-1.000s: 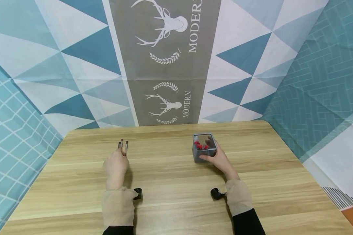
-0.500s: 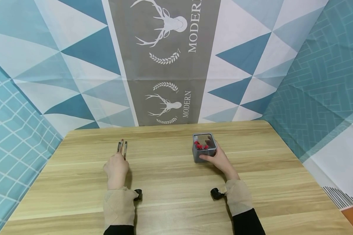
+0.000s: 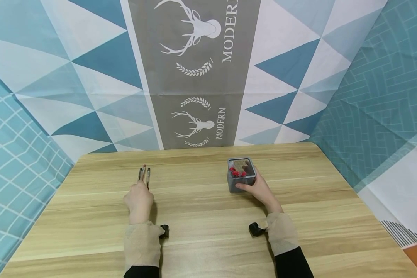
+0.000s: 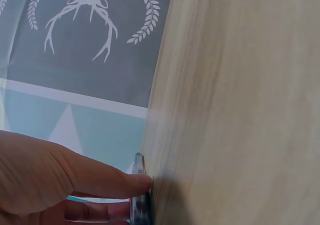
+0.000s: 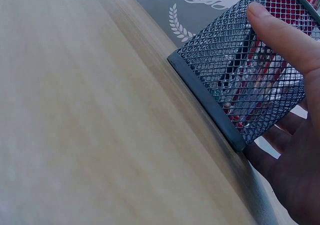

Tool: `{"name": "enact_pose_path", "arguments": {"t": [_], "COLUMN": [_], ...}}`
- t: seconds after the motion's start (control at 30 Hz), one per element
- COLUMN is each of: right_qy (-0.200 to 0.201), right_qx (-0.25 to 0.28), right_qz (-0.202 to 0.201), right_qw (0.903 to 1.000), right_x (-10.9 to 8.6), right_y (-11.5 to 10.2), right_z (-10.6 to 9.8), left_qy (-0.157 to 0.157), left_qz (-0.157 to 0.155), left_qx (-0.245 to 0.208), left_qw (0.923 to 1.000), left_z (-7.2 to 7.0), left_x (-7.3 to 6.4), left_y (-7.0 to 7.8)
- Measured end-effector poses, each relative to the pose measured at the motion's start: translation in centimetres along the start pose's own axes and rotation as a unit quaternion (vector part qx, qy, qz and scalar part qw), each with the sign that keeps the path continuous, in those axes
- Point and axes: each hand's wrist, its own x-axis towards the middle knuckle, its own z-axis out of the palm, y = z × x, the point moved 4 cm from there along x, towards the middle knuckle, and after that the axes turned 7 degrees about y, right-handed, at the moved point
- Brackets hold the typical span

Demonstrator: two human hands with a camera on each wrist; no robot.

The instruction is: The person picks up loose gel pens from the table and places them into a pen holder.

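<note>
At the left of the head view, my left hand (image 3: 139,200) pinches slim pens (image 3: 148,175) that lie on the table, their ends pointing away from me. In the left wrist view, the thumb and fingertips close on both sides of a dark, clear-barrelled pen (image 4: 139,165); the other pens are hidden there. My right hand (image 3: 258,190) holds a grey square mesh pen holder (image 3: 235,187) from its right side, thumb across the front and fingers behind. Through the mesh (image 5: 240,70) in the right wrist view show several red-and-clear pens and a dark one. The holder stands upright on the table.
The wooden table (image 3: 201,224) reaches back to a patterned cloth wall (image 3: 198,119). A black wrist camera sits at each cuff, one on the left (image 3: 164,231) and one on the right (image 3: 255,229).
My left hand has drawn slightly back and to the right, so more of the pens shows ahead of it. The rightmost pen has shifted a little left, closer to the others. The right hand stays still.
</note>
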Motion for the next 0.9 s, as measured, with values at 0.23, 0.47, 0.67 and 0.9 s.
{"name": "enact_pose_path", "arguments": {"t": [0.23, 0.47, 0.67, 0.9], "right_qy": [0.002, 0.000, 0.000, 0.000], "right_qx": [-0.001, 0.009, 0.006, 0.003], "right_qz": [0.005, 0.005, 0.008, 0.009], "right_qw": [1.0000, 1.0000, 0.9999, 1.0000], "right_x": [-0.19, -0.18, -0.18, -0.27], "right_y": [-0.28, -0.32, -0.24, -0.22], "right_z": [-0.05, -0.01, -0.05, -0.06], "left_qy": [-0.039, -0.073, -0.081, -0.084], "left_qz": [-0.002, -0.034, -0.057, -0.072], "left_qx": [-0.008, -0.015, -0.005, -0.003], "left_qw": [0.9992, 0.9966, 0.9950, 0.9938], "left_z": [0.18, 0.01, -0.10, -0.09], "left_x": [0.00, -0.30, -0.39, -0.35], "left_y": [-0.15, -0.17, -0.17, -0.32]}}
